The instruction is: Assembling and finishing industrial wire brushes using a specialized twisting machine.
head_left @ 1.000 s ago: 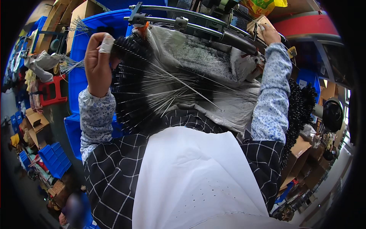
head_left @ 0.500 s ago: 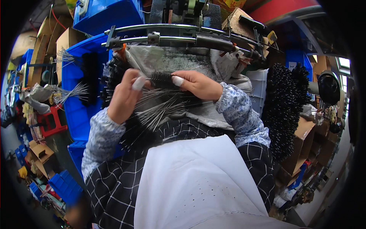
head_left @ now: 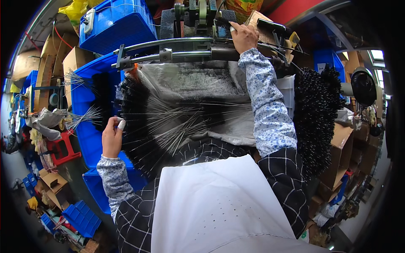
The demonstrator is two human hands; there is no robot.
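My right hand (head_left: 244, 37) reaches up to the machine, its fingers closed on a black twisted-wire brush (head_left: 222, 22). The brush's bristly part lies beside the machine's pale wheel (head_left: 203, 12); whether they touch I cannot tell. At the left, my left hand (head_left: 112, 137) pinches at the bristly end of a brush on the outer edge of a pile of black brushes (head_left: 134, 99). Bare wire stems (head_left: 173, 122) from that pile fan out across my lap over a grey cloth (head_left: 194, 80). White wrapping covers the left thumb and a right-hand digit.
Two metal rails (head_left: 181, 41) run across in front of the machine. A blue bin (head_left: 84, 143) with more brushes stands at the left, a blue crate (head_left: 118, 29) behind it. A dense stack of black brushes (head_left: 314, 122) rises at the right. A red stool (head_left: 63, 147) stands far left.
Both hands were together over the lap, holding a black brush between them. The right hand has moved up to the machine with a brush; the left has dropped to the pile's left edge.
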